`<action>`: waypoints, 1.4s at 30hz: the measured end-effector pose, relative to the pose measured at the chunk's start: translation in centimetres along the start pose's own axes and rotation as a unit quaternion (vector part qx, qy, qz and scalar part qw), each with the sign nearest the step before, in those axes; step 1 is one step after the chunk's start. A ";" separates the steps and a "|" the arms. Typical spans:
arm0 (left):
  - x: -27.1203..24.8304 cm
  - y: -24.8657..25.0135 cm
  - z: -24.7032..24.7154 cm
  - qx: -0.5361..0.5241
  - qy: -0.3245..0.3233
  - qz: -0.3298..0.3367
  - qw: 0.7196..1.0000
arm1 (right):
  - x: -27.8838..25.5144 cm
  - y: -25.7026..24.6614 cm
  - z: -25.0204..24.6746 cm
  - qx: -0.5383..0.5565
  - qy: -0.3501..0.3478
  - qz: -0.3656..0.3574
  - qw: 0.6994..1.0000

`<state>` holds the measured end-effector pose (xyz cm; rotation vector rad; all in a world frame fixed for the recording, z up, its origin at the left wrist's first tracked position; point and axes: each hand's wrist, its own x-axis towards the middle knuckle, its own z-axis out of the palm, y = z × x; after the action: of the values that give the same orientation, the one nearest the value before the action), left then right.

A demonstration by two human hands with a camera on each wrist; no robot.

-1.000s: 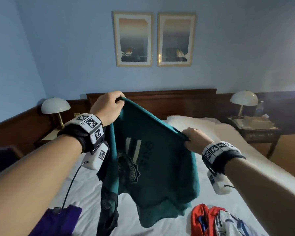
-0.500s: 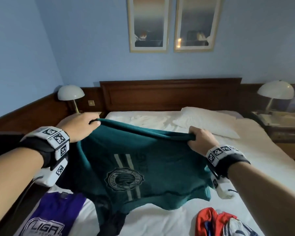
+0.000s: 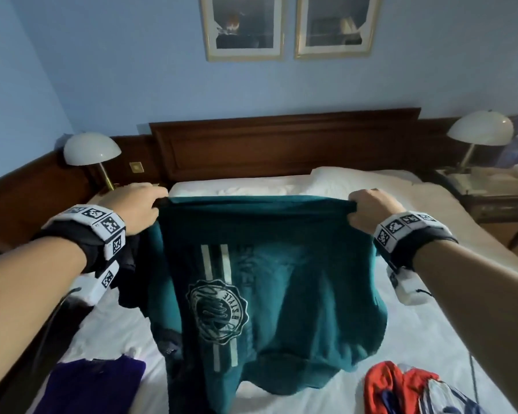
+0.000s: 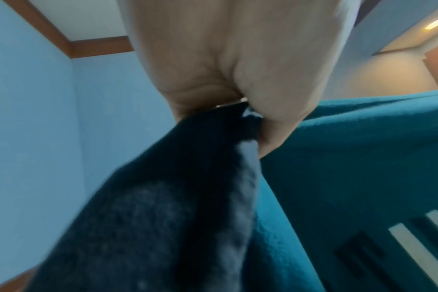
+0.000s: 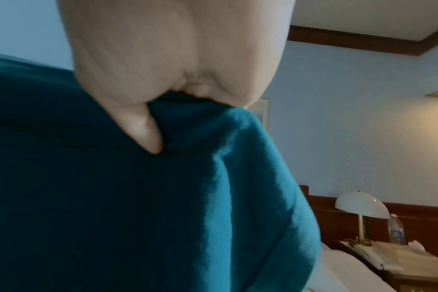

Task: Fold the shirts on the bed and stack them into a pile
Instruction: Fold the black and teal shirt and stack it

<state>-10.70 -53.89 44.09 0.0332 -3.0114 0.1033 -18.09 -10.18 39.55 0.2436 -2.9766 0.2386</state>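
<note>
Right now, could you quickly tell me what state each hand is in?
Left hand: closed, gripping one top corner of the teal shirt.
Right hand: closed, gripping the shirt's other top corner.

Walls: blue wall [image 3: 132,85] all around, with dark wood along the bottom and a wood strip at the top by the ceiling.
Pictures: two framed pictures [image 3: 287,28] hang side by side above the bed.
Headboard: a dark brown wooden headboard [image 3: 284,141] stands against the wall.
Pillow: a white pillow [image 3: 359,179] lies near the headboard.
Left lamp: a white round-top lamp [image 3: 92,150] on a gold stem.
Right lamp: another white lamp [image 3: 480,130] on a bedside table [image 3: 503,201], with papers on it and a water bottle [image 5: 395,230] just beside the lamp.
Light: a ceiling light [image 4: 434,26] glows yellow; the room is dim.
</note>
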 end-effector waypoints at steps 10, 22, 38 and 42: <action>10.7 -1.1 -3.7 -0.272 0.301 -0.197 0.892 | 8.2 -1.1 -2.2 0.052 0.187 0.085 0.977; -3.9 -3.5 8.0 -0.170 0.257 -0.001 0.951 | -5.0 -0.5 11.7 0.063 0.137 0.031 0.988; -40.8 4.3 49.7 -0.012 -0.365 -0.011 0.931 | -41.7 5.4 46.0 -0.104 -0.236 0.029 0.966; -39.6 9.2 50.7 -0.024 -0.244 0.070 0.967 | -41.9 6.4 45.7 -0.126 -0.180 0.047 0.974</action>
<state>21.91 -47.58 -11.74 -0.1886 -3.5063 0.0386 15.72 -5.39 -12.60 0.1264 -3.3362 -0.1984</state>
